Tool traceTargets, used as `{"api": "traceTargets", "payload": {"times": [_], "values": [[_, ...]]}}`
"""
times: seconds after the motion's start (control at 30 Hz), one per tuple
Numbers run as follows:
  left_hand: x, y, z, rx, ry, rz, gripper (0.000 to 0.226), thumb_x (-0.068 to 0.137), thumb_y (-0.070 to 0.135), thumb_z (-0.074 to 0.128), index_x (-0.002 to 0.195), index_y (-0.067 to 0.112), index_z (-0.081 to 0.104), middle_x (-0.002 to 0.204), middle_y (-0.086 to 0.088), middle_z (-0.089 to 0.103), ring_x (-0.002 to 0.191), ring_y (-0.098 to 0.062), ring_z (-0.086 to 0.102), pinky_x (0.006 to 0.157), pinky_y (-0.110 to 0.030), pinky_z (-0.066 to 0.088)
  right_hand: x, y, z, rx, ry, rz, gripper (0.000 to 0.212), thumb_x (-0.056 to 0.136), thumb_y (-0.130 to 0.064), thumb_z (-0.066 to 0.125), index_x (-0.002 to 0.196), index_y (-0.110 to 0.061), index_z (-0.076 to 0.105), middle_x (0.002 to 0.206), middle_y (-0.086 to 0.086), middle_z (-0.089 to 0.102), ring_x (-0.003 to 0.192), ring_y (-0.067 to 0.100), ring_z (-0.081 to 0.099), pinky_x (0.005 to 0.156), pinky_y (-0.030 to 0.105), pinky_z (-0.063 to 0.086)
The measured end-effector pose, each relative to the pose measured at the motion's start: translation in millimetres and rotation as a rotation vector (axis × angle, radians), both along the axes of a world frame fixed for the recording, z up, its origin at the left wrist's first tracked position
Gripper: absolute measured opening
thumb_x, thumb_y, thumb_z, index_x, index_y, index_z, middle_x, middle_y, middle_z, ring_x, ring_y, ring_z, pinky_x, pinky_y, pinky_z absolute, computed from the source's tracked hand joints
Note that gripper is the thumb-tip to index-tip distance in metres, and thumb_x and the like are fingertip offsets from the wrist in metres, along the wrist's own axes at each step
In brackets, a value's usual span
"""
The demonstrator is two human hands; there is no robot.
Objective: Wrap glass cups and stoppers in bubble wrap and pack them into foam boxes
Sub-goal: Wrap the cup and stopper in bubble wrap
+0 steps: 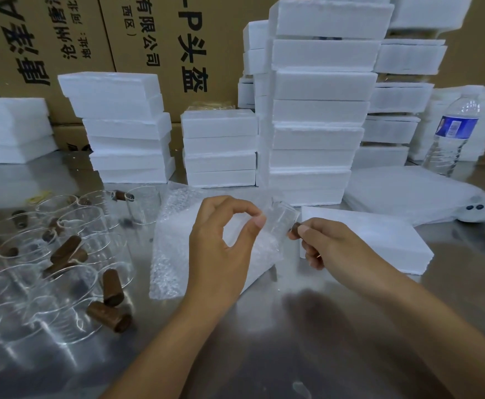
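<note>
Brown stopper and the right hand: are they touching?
Touching. The head view shows the right hand pinching the brown stopper between thumb and fingertip.

Well beyond our fingers (257, 219) we read "有限公司", "(西区)" and "P头盔" on the right carton (224, 38), and "沧州" and "地址:" on the left carton (91, 64). Beyond the fingers to the right, the bottle (451, 133) has a blue label too small for us to read.

1. A small glass cup (283, 213), clear and tilted, is pinched in the left grip (221, 249).
2. A brown stopper (294, 230) in the right grip (330, 246) touches it.
3. Bubble wrap (175, 246) lies flat under the left grip.
4. Loose cups (83, 220) and loose stoppers (113, 287) lie left of both grips.
5. White foam boxes (319, 110) stand stacked beyond both grips.
</note>
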State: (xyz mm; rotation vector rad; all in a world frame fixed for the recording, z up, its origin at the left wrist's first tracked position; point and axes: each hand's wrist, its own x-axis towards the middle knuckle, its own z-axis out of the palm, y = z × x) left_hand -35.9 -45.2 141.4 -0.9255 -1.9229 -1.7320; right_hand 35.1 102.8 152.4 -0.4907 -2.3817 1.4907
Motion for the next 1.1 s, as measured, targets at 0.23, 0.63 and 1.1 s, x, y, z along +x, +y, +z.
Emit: {"api": "traceTargets", "payload": {"times": [0.23, 0.63, 1.1], "values": [[4, 1, 3, 0.026, 0.091, -0.067, 0.020, 0.083, 0.023, 0.064, 0.079, 0.041, 0.057, 0.096, 0.013, 0.057, 0.099, 0.004, 0.054, 0.088, -0.006, 0.035, 7, -8, 6, 0.297, 0.012, 0.041, 0.027, 0.097, -0.030, 0.045, 0.100, -0.013, 0.066, 0.097, 0.014, 0.065, 0.087, 0.026, 0.059, 0.081, 0.031, 0.048], [10, 2, 0, -0.090, 0.408, -0.025, 0.008, 0.084, 0.031, 0.062, 0.084, 0.036, 0.069, 0.119, 0.006, 0.041, 0.120, -0.010, 0.037, 0.105, -0.015, 0.026, 12, -7, 17, -0.592, -0.017, 0.161, 0.010, 0.070, -0.022, 0.066, 0.061, -0.018, 0.069, 0.054, -0.006, 0.050, 0.052, 0.007, 0.039, 0.045, 0.016, 0.032], [19, 6, -2, -0.149, 0.369, -0.159, 0.015, 0.086, 0.035, 0.058, 0.082, 0.029, 0.072, 0.128, 0.012, 0.039, 0.126, -0.008, 0.033, 0.106, -0.013, 0.021, 15, -16, 17, -0.834, 0.010, 0.169, 0.016, 0.070, -0.002, 0.065, 0.063, -0.017, 0.066, 0.048, -0.005, 0.048, 0.031, 0.003, 0.027, 0.034, 0.011, 0.025]]}}
